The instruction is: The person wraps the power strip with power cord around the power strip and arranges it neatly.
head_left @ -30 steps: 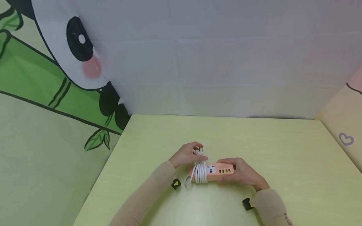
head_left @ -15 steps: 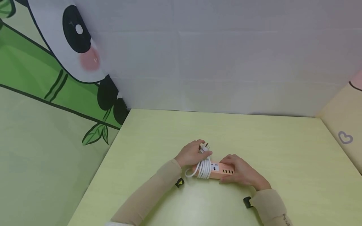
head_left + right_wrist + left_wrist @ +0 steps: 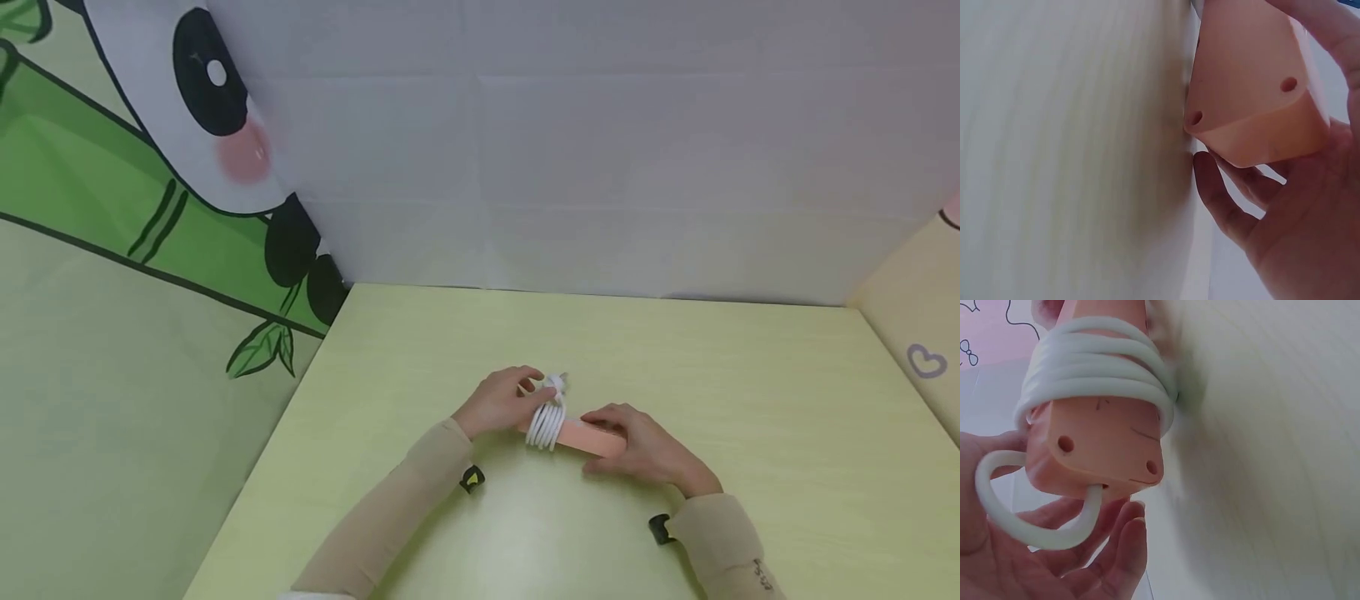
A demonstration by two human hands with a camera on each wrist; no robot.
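Observation:
A peach-coloured power strip [image 3: 592, 439] sits at the table's middle, tilted so its socket face is mostly turned away from the head view. White cable [image 3: 545, 425] is wound in several turns round its left part. The plug [image 3: 557, 382] stands behind the coils. My left hand [image 3: 498, 404] holds the strip's left end, its thumb by the coils and plug. In the left wrist view, a cable loop [image 3: 1038, 536] leaves the strip's end, in front of the curled fingers. My right hand [image 3: 648, 446] grips the right end between thumb and fingers; the right wrist view shows that end face [image 3: 1260, 140].
The pale yellow table [image 3: 420, 333] runs back to a plain light wall [image 3: 600, 167]. A panel with a cartoon panda and bamboo [image 3: 90, 167] stands at the left, and a cream panel with a heart [image 3: 926, 361] at the right. Dark devices sit at both wrists.
The strip has rolled back, so its sockets and ports have turned out of the head view. My left hand has shifted down the plug towards the coils; the plug has leaned right.

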